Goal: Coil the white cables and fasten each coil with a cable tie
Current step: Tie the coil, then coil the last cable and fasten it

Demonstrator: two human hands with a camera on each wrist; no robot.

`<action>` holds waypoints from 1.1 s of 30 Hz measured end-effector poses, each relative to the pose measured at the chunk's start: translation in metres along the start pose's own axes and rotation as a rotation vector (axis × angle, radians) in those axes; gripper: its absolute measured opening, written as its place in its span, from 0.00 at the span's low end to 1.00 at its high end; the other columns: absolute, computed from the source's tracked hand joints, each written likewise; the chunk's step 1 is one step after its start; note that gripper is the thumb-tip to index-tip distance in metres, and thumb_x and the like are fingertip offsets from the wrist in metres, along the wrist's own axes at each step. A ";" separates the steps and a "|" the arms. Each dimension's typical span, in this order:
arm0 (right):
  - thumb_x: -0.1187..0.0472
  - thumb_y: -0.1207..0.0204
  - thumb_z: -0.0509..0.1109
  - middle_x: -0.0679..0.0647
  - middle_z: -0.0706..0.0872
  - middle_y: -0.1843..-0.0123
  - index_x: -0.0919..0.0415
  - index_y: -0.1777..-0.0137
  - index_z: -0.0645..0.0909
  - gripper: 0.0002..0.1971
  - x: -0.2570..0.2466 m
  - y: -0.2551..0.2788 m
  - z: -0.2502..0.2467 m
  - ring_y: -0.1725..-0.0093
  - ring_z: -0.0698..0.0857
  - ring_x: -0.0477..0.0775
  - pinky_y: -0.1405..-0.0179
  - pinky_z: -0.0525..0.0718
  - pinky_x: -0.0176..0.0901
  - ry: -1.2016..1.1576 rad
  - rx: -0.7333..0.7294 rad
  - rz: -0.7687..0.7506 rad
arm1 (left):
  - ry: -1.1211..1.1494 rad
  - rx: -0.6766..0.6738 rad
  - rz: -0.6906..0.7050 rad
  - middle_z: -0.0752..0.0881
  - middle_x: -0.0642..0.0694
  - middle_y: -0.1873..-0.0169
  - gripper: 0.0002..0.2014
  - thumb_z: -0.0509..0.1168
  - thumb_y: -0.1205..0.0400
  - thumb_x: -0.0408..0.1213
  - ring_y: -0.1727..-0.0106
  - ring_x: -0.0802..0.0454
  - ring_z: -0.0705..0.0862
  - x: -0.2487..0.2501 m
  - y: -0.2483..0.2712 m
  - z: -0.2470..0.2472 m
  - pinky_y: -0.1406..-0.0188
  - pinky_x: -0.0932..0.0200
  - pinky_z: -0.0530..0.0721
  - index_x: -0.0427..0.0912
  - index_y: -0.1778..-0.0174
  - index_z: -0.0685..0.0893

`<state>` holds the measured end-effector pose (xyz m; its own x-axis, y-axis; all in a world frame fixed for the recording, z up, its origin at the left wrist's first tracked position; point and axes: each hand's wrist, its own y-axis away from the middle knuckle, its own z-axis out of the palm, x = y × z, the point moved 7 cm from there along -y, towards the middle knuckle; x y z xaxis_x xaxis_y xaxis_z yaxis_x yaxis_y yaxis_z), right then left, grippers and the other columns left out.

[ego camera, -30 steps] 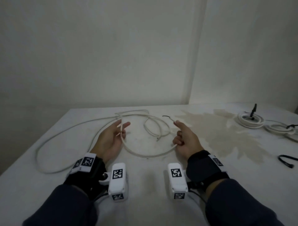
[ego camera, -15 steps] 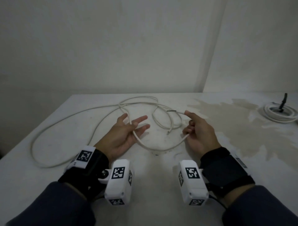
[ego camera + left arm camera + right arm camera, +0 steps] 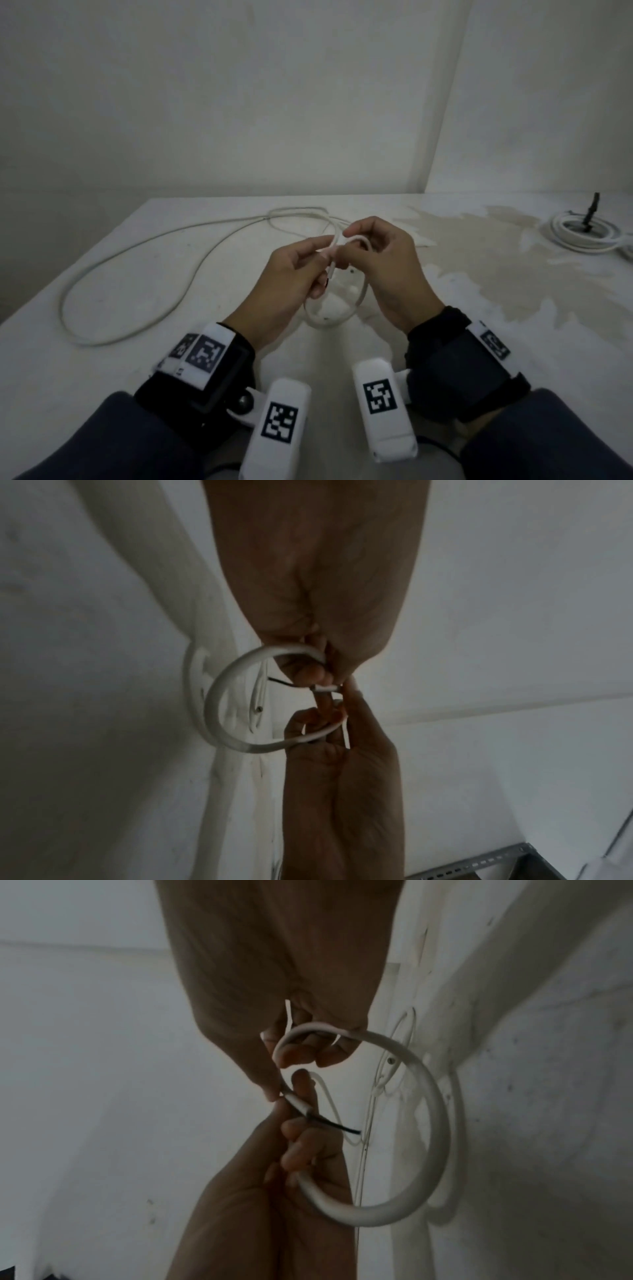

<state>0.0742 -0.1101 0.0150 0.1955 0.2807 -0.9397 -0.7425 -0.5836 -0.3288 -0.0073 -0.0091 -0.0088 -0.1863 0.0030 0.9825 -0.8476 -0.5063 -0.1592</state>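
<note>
A long white cable [image 3: 137, 246] trails in a big bend over the left of the white table [image 3: 102, 359]. Its near end is bent into a small loop [image 3: 329, 318] that hangs between my hands above the table. My left hand [image 3: 323, 255] pinches the cable where the loop crosses. Touching it, my right hand [image 3: 346, 246] pinches the same crossing. In the left wrist view the loop [image 3: 219, 696] shows beside the left hand [image 3: 315, 674]. The cable's cut end, with a black wire [image 3: 332, 1125] poking out, lies against the left hand's fingers [image 3: 298, 1139].
A coiled white cable [image 3: 582, 236] with a black tie [image 3: 592, 212] standing up from it lies at the far right. A brownish stain [image 3: 496, 267] covers the table's right half. Walls close off the back. The table's left edge falls away.
My hands were apart, each holding one part of the cable. They have come together and lifted, closing the slack between them into a small loop.
</note>
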 end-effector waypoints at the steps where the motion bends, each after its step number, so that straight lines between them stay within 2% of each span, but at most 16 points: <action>1: 0.77 0.32 0.76 0.58 0.79 0.68 0.63 0.58 0.79 0.12 0.000 0.000 0.001 0.67 0.80 0.53 0.65 0.82 0.37 0.002 -0.008 0.002 | -0.010 -0.022 0.002 0.83 0.38 0.61 0.15 0.59 0.14 0.29 0.73 0.58 0.73 0.000 0.001 0.002 0.73 0.68 0.75 0.34 0.33 0.81; 3: 0.74 0.29 0.75 0.60 0.80 0.65 0.64 0.54 0.79 0.10 0.004 -0.001 0.000 0.68 0.82 0.51 0.65 0.83 0.37 0.020 -0.001 0.024 | -0.023 -0.067 -0.004 0.87 0.43 0.62 0.13 0.58 0.15 0.26 0.72 0.57 0.74 0.000 0.002 0.005 0.70 0.69 0.76 0.34 0.39 0.84; 5: 0.71 0.28 0.76 0.60 0.83 0.60 0.64 0.53 0.80 0.08 0.008 -0.002 -0.002 0.62 0.84 0.53 0.58 0.86 0.42 0.045 0.021 0.039 | -0.009 -0.073 -0.022 0.88 0.46 0.64 0.12 0.59 0.16 0.24 0.72 0.57 0.75 0.000 0.004 0.005 0.69 0.69 0.77 0.34 0.42 0.85; 7: 0.68 0.27 0.76 0.61 0.86 0.55 0.63 0.51 0.83 0.07 0.010 -0.002 -0.002 0.57 0.86 0.55 0.53 0.87 0.45 0.034 0.025 0.049 | 0.089 -0.029 -0.050 0.88 0.47 0.66 0.12 0.60 0.17 0.23 0.73 0.58 0.76 -0.002 0.003 0.002 0.71 0.70 0.78 0.34 0.42 0.85; 11: 0.60 0.22 0.72 0.61 0.87 0.52 0.59 0.40 0.82 0.12 0.018 -0.001 0.001 0.56 0.88 0.52 0.56 0.88 0.43 -0.090 0.020 0.227 | 0.395 0.091 -0.129 0.87 0.44 0.63 0.15 0.59 0.17 0.22 0.71 0.57 0.76 -0.011 -0.002 -0.008 0.73 0.71 0.80 0.31 0.34 0.80; 13: 0.58 0.21 0.71 0.58 0.89 0.56 0.58 0.40 0.82 0.11 0.021 0.002 0.006 0.59 0.89 0.53 0.59 0.88 0.43 -0.096 -0.055 0.296 | 0.422 0.102 -0.136 0.88 0.43 0.61 0.15 0.59 0.16 0.23 0.70 0.58 0.76 -0.013 -0.001 -0.010 0.72 0.72 0.80 0.32 0.35 0.81; 16: 0.63 0.23 0.73 0.57 0.91 0.59 0.59 0.39 0.82 0.13 0.022 0.005 0.007 0.60 0.91 0.53 0.62 0.87 0.40 -0.138 -0.103 0.289 | 0.308 0.067 -0.149 0.90 0.43 0.58 0.13 0.62 0.17 0.27 0.64 0.54 0.81 -0.017 0.001 -0.009 0.66 0.68 0.83 0.32 0.38 0.84; 19: 0.70 0.28 0.76 0.61 0.92 0.57 0.59 0.36 0.81 0.21 0.021 0.006 0.005 0.57 0.92 0.55 0.61 0.87 0.39 -0.164 -0.125 0.278 | 0.266 0.063 -0.162 0.88 0.35 0.47 0.12 0.63 0.19 0.27 0.50 0.45 0.85 -0.018 0.002 -0.010 0.44 0.56 0.84 0.32 0.40 0.85; 20: 0.72 0.30 0.77 0.62 0.92 0.58 0.59 0.36 0.81 0.23 0.021 0.006 0.006 0.58 0.92 0.55 0.60 0.87 0.39 -0.160 -0.136 0.270 | 0.287 0.062 -0.172 0.88 0.34 0.46 0.12 0.63 0.19 0.26 0.48 0.45 0.86 -0.017 0.002 -0.011 0.41 0.55 0.84 0.30 0.40 0.85; 24: 0.76 0.34 0.78 0.59 0.91 0.63 0.57 0.36 0.81 0.27 0.020 0.006 0.005 0.61 0.90 0.51 0.63 0.85 0.36 -0.064 -0.143 0.249 | 0.309 0.020 -0.207 0.90 0.39 0.47 0.13 0.64 0.19 0.26 0.48 0.48 0.88 -0.018 0.002 -0.009 0.40 0.55 0.84 0.31 0.40 0.85; 26: 0.75 0.34 0.79 0.60 0.91 0.61 0.55 0.37 0.82 0.27 0.020 0.005 0.005 0.60 0.90 0.51 0.65 0.84 0.36 -0.014 -0.148 0.245 | 0.295 0.003 -0.217 0.90 0.41 0.48 0.13 0.65 0.19 0.28 0.50 0.50 0.88 -0.018 0.003 -0.007 0.42 0.56 0.84 0.32 0.39 0.85; 28: 0.75 0.35 0.79 0.59 0.91 0.61 0.53 0.38 0.83 0.27 0.020 0.005 0.006 0.59 0.89 0.51 0.65 0.82 0.37 0.044 -0.164 0.241 | 0.307 0.023 -0.208 0.91 0.42 0.51 0.13 0.65 0.19 0.29 0.56 0.52 0.88 -0.017 0.002 -0.009 0.50 0.59 0.87 0.33 0.39 0.85; 30: 0.77 0.37 0.79 0.57 0.91 0.63 0.52 0.42 0.85 0.27 0.020 0.007 0.011 0.60 0.88 0.50 0.64 0.81 0.39 0.121 -0.231 0.248 | 0.316 0.063 -0.182 0.91 0.44 0.55 0.12 0.65 0.18 0.30 0.60 0.54 0.88 -0.012 0.001 -0.013 0.59 0.62 0.88 0.36 0.40 0.86; 33: 0.78 0.39 0.79 0.58 0.89 0.62 0.52 0.43 0.85 0.28 0.019 0.010 0.020 0.61 0.87 0.48 0.65 0.81 0.36 0.223 -0.341 0.253 | 0.253 0.108 -0.158 0.91 0.46 0.63 0.11 0.64 0.17 0.33 0.64 0.56 0.89 -0.007 0.000 -0.021 0.63 0.64 0.87 0.42 0.40 0.85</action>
<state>0.0575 -0.0951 -0.0046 0.1961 -0.0511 -0.9792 -0.5390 -0.8399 -0.0641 -0.0166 0.0090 -0.0181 -0.1854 0.2968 0.9368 -0.8210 -0.5706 0.0183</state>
